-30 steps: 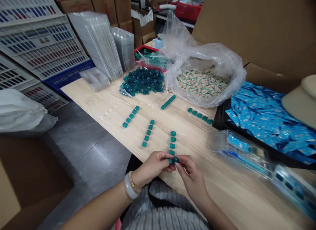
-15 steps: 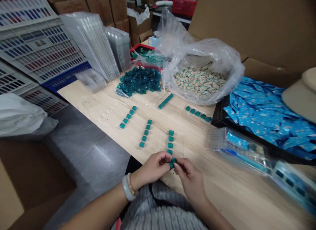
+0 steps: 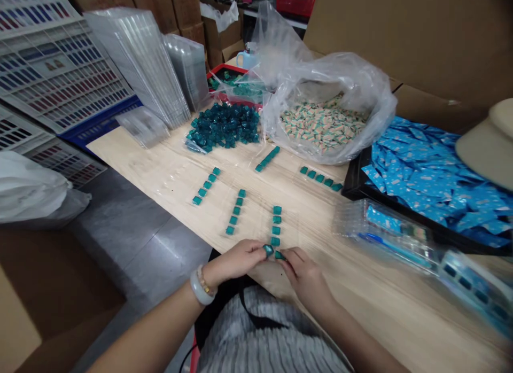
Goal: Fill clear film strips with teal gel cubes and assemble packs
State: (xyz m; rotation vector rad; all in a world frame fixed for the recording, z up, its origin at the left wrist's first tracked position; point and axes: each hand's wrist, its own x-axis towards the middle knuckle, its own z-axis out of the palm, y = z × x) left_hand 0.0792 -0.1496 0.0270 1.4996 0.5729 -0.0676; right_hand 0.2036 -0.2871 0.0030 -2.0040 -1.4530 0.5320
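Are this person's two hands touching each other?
Apart: the head view shows a narrow strip of wooden table between the left hand, pinching a teal piece, and the right hand, pinching another.

Cubes [image 3: 276, 241]: translucent teal. Packets [image 3: 323, 124]: cream, green and peach patches. Sachets [image 3: 433, 180]: bright blue, pale print. Tabletop [image 3: 152, 170]: pale wood grain. Bangle [image 3: 201, 287]: milky white.

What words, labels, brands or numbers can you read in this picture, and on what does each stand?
No text can be read.
The label panel on the white swatch rack: too small to read.
Any printing on the blue sachets: too small and blurred to read.
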